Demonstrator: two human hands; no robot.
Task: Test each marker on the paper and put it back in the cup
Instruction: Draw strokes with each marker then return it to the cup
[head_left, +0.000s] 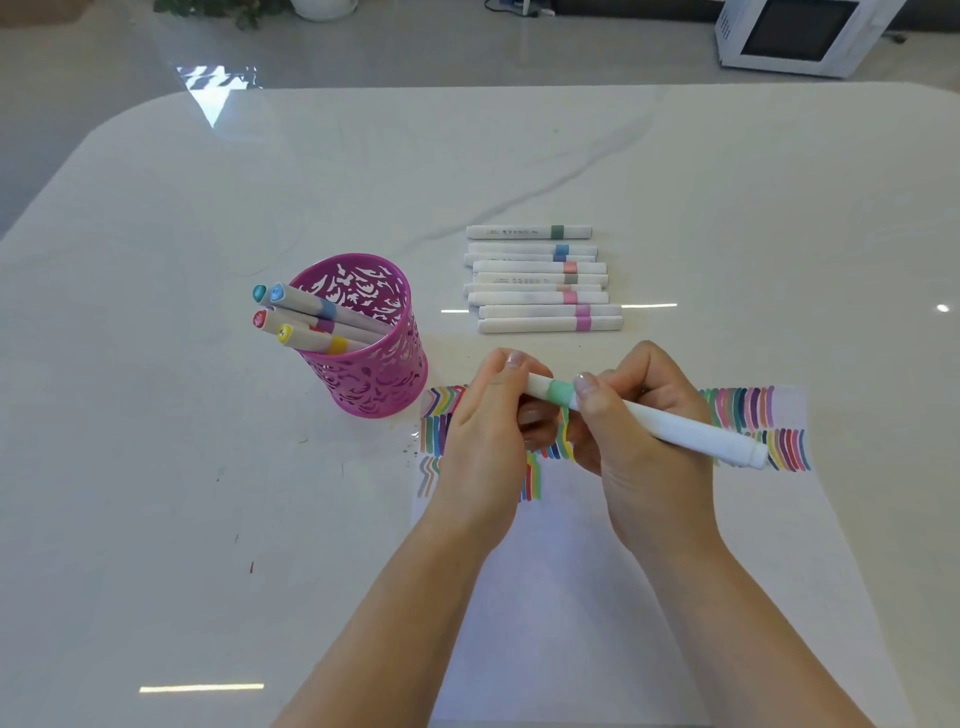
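On your bench (208, 493), the cup (379, 384) stands just left of the far edge of the paper (571, 597), with four markers (317, 322) leaning in it. A row of markers (540, 299) lies beyond the paper, to the right of the cup.

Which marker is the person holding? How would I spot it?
On the white table lies a paper with coloured stripes. Over it, the left hand and right hand grip one white marker. Unlike the markers in the row or the pink cup, it has a mint-green band.
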